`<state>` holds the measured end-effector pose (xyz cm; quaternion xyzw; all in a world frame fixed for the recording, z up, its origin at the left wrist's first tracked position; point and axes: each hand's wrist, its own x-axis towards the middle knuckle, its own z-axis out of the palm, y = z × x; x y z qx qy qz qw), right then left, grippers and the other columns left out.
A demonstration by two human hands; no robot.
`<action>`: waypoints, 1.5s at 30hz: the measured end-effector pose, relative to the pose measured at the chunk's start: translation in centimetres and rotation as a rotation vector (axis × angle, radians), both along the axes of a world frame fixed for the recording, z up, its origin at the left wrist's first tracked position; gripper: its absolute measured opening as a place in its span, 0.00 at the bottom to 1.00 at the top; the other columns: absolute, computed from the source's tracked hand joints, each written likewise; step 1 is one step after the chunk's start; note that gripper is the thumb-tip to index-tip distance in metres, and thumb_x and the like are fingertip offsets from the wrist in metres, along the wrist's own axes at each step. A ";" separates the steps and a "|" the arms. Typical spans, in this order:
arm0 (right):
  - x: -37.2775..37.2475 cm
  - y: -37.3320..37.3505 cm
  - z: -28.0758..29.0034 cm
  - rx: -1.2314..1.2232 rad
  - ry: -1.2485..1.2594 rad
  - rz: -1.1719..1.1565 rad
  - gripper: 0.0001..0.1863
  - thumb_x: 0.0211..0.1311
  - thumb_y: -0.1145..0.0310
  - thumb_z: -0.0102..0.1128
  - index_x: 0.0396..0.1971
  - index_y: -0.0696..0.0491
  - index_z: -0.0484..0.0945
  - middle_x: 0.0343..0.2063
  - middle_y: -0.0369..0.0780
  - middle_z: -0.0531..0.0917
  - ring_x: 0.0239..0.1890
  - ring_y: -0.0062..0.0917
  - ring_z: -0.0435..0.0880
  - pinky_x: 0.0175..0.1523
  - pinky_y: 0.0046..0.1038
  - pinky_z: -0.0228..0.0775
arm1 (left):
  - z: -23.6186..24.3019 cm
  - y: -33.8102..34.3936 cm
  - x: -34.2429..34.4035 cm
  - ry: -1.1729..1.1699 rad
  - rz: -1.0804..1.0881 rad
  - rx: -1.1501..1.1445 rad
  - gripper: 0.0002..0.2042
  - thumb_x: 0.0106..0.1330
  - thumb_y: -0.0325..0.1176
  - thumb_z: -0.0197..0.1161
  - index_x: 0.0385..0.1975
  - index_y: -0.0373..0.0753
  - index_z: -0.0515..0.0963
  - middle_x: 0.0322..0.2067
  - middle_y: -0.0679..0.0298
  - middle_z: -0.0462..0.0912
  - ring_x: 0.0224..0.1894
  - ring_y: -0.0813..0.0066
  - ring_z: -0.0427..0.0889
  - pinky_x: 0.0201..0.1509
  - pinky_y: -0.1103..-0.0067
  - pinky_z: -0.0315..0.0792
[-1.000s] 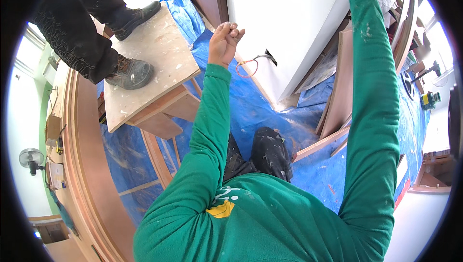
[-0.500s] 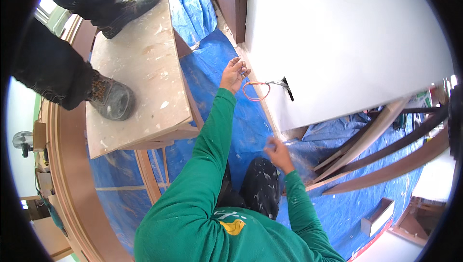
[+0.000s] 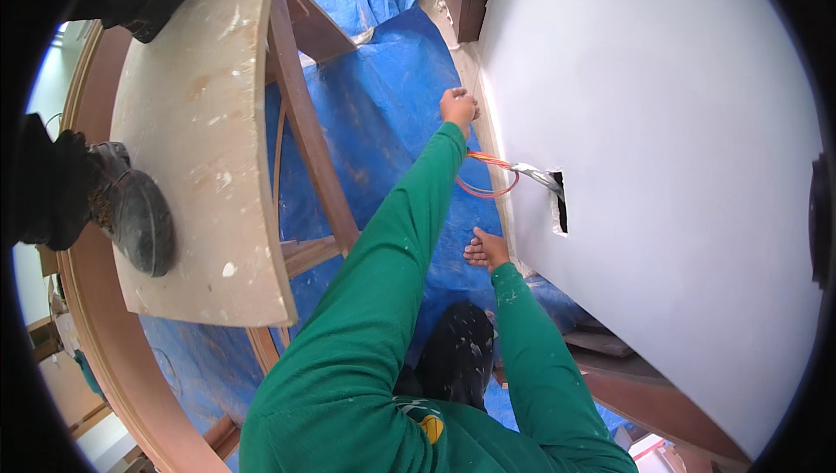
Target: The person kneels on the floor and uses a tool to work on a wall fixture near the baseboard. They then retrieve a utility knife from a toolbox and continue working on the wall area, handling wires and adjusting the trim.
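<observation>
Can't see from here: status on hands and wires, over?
Left hand curled near wires, contents unclear. Right hand partly open, looks empty. Wires looped from wall opening. Co-worker's boot on platform at left.

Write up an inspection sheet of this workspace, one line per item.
Surface: creased blue sheeting over the floor.
Job's things: rectangular opening in the white wall.
Clutter: wooden pieces at lower right.
Hands: left hand curled, contents unclear; right hand open, nothing visible in it.
Cables: orange, red and yellow wires looping from the opening, near both hands.
Surroundings: paint-spotted platform at left, bearing another person's shoes.
</observation>
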<state>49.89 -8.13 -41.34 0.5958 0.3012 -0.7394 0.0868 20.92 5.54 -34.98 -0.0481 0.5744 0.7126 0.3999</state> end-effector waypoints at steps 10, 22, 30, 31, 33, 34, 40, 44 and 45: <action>0.8 -0.6 -0.4 0.017 0.025 -0.109 0.24 0.62 0.45 0.70 0.28 0.53 0.76 0.23 0.40 0.85 0.28 0.30 0.90 0.32 0.30 0.83 | -7.6 5.3 0.0 0.172 -0.047 -0.198 0.08 0.64 0.20 0.64 0.42 0.29 0.77 0.29 0.55 0.85 0.29 0.70 0.86 0.28 0.75 0.80; 1.0 -0.7 -1.0 0.062 0.015 -0.107 0.25 0.61 0.46 0.71 0.27 0.55 0.77 0.22 0.40 0.85 0.25 0.29 0.89 0.28 0.26 0.81 | -8.9 7.8 1.6 0.535 0.018 -0.446 0.09 0.60 0.25 0.68 0.40 0.32 0.81 0.34 0.51 0.87 0.37 0.58 0.87 0.43 0.69 0.79; 0.3 -0.8 0.1 0.065 -0.004 -0.083 0.26 0.62 0.46 0.70 0.28 0.57 0.77 0.22 0.42 0.85 0.26 0.30 0.89 0.29 0.25 0.82 | -8.4 7.5 2.0 0.500 0.075 -0.483 0.09 0.60 0.26 0.67 0.40 0.34 0.80 0.37 0.47 0.86 0.43 0.49 0.86 0.48 0.64 0.77; 0.3 -0.8 0.2 0.076 -0.008 -0.087 0.26 0.62 0.46 0.70 0.28 0.57 0.77 0.22 0.42 0.85 0.26 0.30 0.89 0.29 0.25 0.82 | -8.4 7.3 2.1 0.527 0.062 -0.487 0.09 0.60 0.26 0.66 0.40 0.35 0.79 0.38 0.46 0.86 0.43 0.48 0.85 0.49 0.63 0.76; 0.3 -0.8 0.3 0.081 -0.004 -0.087 0.26 0.63 0.46 0.70 0.28 0.58 0.76 0.22 0.42 0.84 0.26 0.31 0.89 0.29 0.26 0.82 | -8.3 7.0 2.5 0.584 0.033 -0.495 0.09 0.62 0.26 0.63 0.41 0.35 0.79 0.38 0.45 0.85 0.45 0.45 0.84 0.50 0.61 0.76; 0.4 -0.8 0.2 0.075 0.003 -0.083 0.26 0.63 0.46 0.70 0.28 0.58 0.76 0.22 0.42 0.84 0.26 0.31 0.89 0.29 0.26 0.82 | -8.1 7.1 2.5 0.586 0.020 -0.508 0.09 0.62 0.26 0.62 0.42 0.35 0.78 0.38 0.45 0.85 0.45 0.45 0.84 0.50 0.61 0.76; 0.0 -0.6 1.0 0.092 -0.020 -0.059 0.27 0.63 0.46 0.69 0.28 0.59 0.76 0.22 0.43 0.84 0.26 0.32 0.89 0.31 0.27 0.83 | -7.8 7.2 2.3 0.612 -0.026 -0.528 0.08 0.64 0.25 0.59 0.42 0.34 0.77 0.39 0.44 0.84 0.44 0.43 0.83 0.50 0.59 0.75; 0.0 -0.7 0.8 0.072 -0.031 -0.063 0.27 0.63 0.46 0.69 0.28 0.59 0.76 0.23 0.44 0.85 0.27 0.33 0.89 0.30 0.27 0.83 | -8.1 7.3 2.0 0.620 -0.071 -0.552 0.07 0.62 0.26 0.60 0.39 0.34 0.78 0.38 0.44 0.84 0.44 0.43 0.83 0.49 0.59 0.76; 0.0 -0.7 0.8 0.075 -0.029 -0.057 0.27 0.63 0.46 0.69 0.28 0.59 0.76 0.23 0.44 0.85 0.27 0.33 0.89 0.30 0.27 0.83 | -8.2 7.4 1.8 0.626 -0.090 -0.563 0.07 0.62 0.26 0.61 0.38 0.34 0.78 0.37 0.44 0.85 0.44 0.43 0.84 0.49 0.59 0.76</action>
